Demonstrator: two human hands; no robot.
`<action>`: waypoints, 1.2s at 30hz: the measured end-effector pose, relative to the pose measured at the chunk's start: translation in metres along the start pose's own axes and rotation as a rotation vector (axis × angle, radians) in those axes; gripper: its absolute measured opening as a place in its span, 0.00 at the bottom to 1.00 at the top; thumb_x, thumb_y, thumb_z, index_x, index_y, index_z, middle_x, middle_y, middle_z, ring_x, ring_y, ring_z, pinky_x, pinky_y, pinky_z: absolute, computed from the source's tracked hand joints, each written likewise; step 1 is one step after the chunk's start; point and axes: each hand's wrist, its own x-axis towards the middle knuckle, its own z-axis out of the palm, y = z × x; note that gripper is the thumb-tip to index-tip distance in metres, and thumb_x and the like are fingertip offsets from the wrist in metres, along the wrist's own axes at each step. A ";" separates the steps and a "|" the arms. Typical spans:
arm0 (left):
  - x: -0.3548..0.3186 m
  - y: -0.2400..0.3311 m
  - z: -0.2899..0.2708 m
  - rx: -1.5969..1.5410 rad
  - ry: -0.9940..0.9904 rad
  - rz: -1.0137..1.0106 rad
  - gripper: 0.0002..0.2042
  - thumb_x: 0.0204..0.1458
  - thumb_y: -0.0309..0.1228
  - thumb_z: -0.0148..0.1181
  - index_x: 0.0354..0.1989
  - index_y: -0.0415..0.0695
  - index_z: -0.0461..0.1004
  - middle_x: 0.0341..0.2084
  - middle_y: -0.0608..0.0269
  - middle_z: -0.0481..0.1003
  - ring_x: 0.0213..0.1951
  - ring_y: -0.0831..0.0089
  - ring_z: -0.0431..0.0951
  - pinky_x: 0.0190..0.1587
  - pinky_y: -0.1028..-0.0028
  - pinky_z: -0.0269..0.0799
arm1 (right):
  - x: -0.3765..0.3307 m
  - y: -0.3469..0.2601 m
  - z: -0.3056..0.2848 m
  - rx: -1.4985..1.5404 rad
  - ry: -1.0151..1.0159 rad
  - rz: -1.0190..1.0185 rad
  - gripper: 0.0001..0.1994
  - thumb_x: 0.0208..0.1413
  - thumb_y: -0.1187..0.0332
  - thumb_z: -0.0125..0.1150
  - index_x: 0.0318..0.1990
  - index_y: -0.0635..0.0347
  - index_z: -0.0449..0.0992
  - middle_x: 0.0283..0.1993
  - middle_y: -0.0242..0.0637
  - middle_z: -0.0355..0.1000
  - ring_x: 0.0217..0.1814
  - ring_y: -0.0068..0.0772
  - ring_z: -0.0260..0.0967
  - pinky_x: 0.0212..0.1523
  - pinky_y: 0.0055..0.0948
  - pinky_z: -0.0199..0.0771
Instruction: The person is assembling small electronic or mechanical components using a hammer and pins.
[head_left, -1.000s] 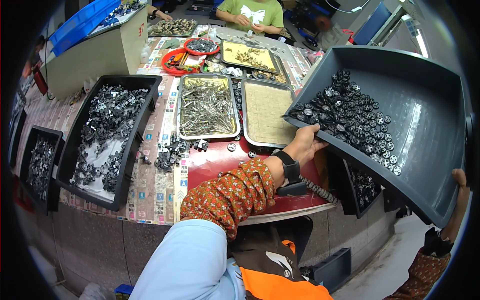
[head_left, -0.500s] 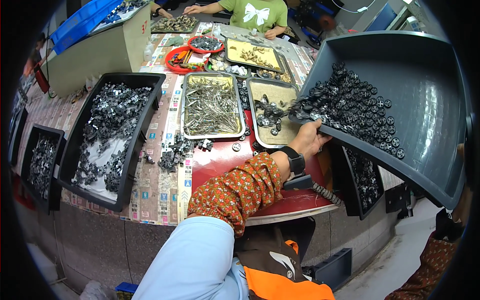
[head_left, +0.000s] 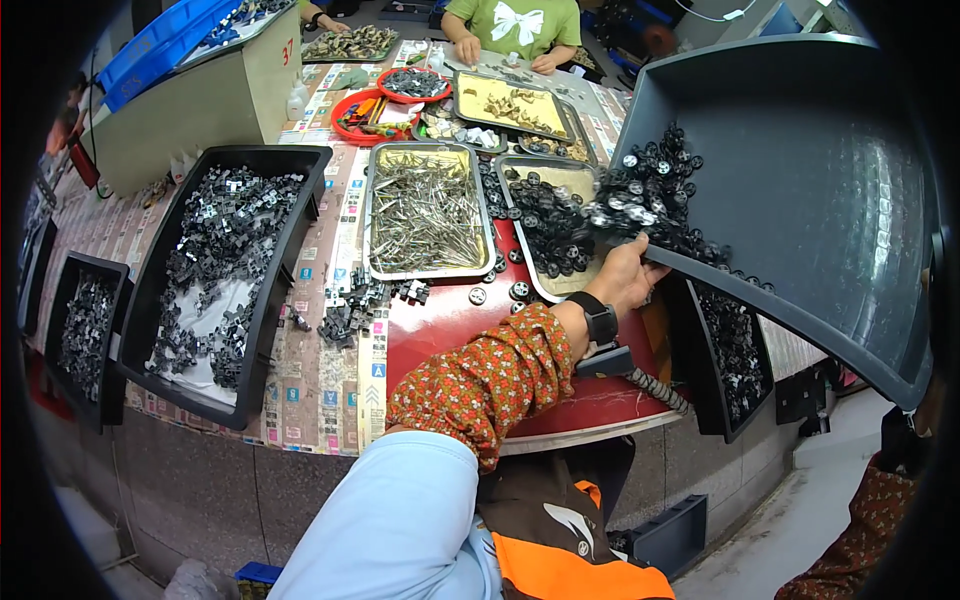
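A large dark grey plastic bin [head_left: 800, 200] is tilted to the left at the right side of the table. My left hand [head_left: 628, 275] is closed on its lower front edge. At the far right rim, my right hand [head_left: 930, 400] shows only a dark sliver against the bin's other end; its fingers are mostly hidden. Small black toy-like wheels [head_left: 665, 165] slide in a blurred stream over the lip. They drop into a shallow metal tray [head_left: 556, 173] with a beige bottom, where a pile of black wheels [head_left: 545, 225] lies.
Left of the tray stands a metal tray of thin silvery pieces [head_left: 425, 215]. Black bins of small dark parts [head_left: 225, 220] sit at the left, another bin [head_left: 735, 350] under the tilted one. Loose wheels [head_left: 478, 296] dot the red tabletop. A person in green [head_left: 515, 30] works across the table.
The bin tips further and many wheels have slid left out of it. The tray's pile has grown. Across the table, the person's hand has moved in toward the tabletop.
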 end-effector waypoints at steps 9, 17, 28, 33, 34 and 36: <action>0.006 -0.007 0.003 -0.052 0.005 -0.003 0.11 0.74 0.36 0.44 0.48 0.39 0.66 0.44 0.55 0.72 0.49 0.60 0.77 0.61 0.54 0.77 | -0.012 -0.001 -0.003 -0.090 -0.002 -0.128 0.20 0.48 0.78 0.58 0.51 0.77 0.75 0.42 0.46 0.76 0.40 0.39 0.77 0.46 0.32 0.77; 0.018 -0.014 0.004 -0.058 0.022 -0.038 0.11 0.74 0.35 0.43 0.50 0.38 0.65 0.45 0.56 0.71 0.49 0.60 0.78 0.60 0.55 0.79 | -0.022 0.022 -0.008 -0.019 -0.014 -0.190 0.22 0.47 0.82 0.56 0.54 0.78 0.74 0.46 0.49 0.77 0.43 0.41 0.78 0.50 0.33 0.78; 0.026 -0.028 -0.030 -0.057 -0.034 -0.076 0.15 0.73 0.36 0.44 0.57 0.36 0.66 0.52 0.48 0.74 0.56 0.54 0.76 0.64 0.50 0.73 | -0.043 0.077 -0.025 -0.014 0.113 -0.224 0.23 0.42 0.69 0.56 0.48 0.70 0.73 0.33 0.35 0.72 0.29 0.24 0.68 0.36 0.26 0.73; 0.016 -0.023 -0.021 -0.031 -0.043 -0.074 0.14 0.73 0.36 0.45 0.54 0.37 0.66 0.51 0.50 0.73 0.52 0.56 0.78 0.61 0.53 0.77 | -0.059 0.084 -0.027 -0.004 0.076 -0.203 0.23 0.43 0.71 0.55 0.49 0.71 0.73 0.35 0.37 0.73 0.31 0.25 0.69 0.37 0.26 0.74; 0.011 -0.022 -0.014 -0.029 -0.081 -0.072 0.13 0.73 0.36 0.46 0.53 0.38 0.67 0.52 0.51 0.72 0.52 0.58 0.77 0.61 0.53 0.77 | -0.063 0.084 -0.028 0.000 0.090 -0.197 0.23 0.44 0.71 0.55 0.51 0.72 0.73 0.37 0.38 0.74 0.32 0.25 0.70 0.38 0.26 0.75; 0.014 -0.024 -0.008 -0.029 -0.023 -0.059 0.12 0.72 0.35 0.47 0.54 0.38 0.66 0.51 0.52 0.72 0.54 0.59 0.76 0.61 0.54 0.77 | -0.066 0.087 -0.033 -0.009 0.069 -0.177 0.25 0.49 0.70 0.56 0.55 0.73 0.72 0.41 0.41 0.76 0.36 0.27 0.74 0.42 0.26 0.76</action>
